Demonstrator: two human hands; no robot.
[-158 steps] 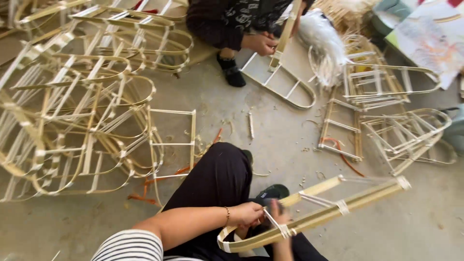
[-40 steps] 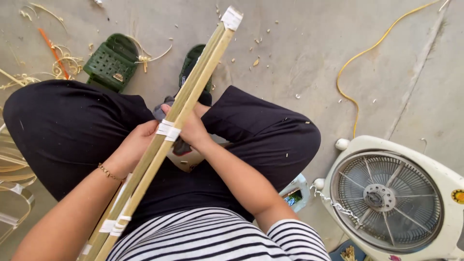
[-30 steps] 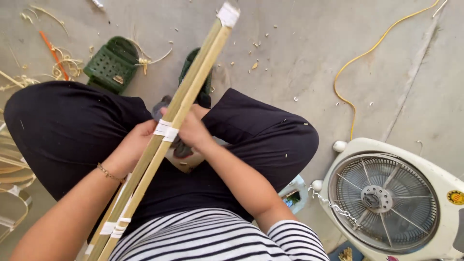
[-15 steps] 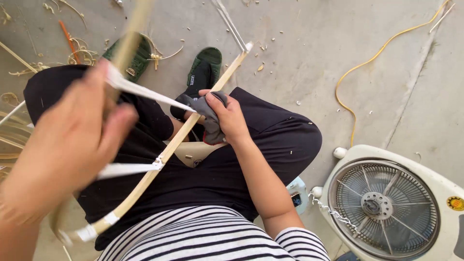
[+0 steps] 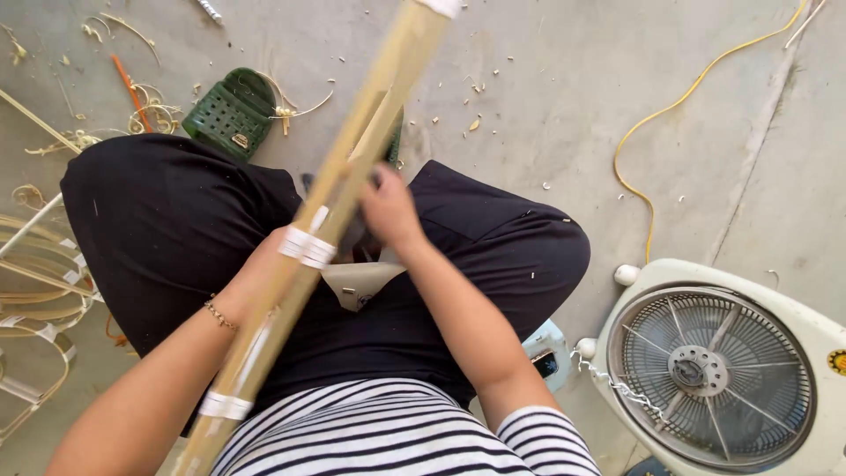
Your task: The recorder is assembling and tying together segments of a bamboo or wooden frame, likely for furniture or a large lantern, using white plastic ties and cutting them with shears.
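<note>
- Head view: half a second ago my left hand (image 5: 264, 264) swung up close to the lens with the frame (image 5: 339, 189) bent away; now the frame lies straight across my lap again, so I judge the binding resumes.
- Left grip closed round the frame at its white tape (image 5: 307, 247), frame running up past it.
- Right hand (image 5: 388, 207) just beside, fingers curled on the frame's far edge.

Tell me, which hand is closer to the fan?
Right. The right hand sits over the lap, on the side toward the fan. The left hand is farther off, behind the bamboo frame.
</note>
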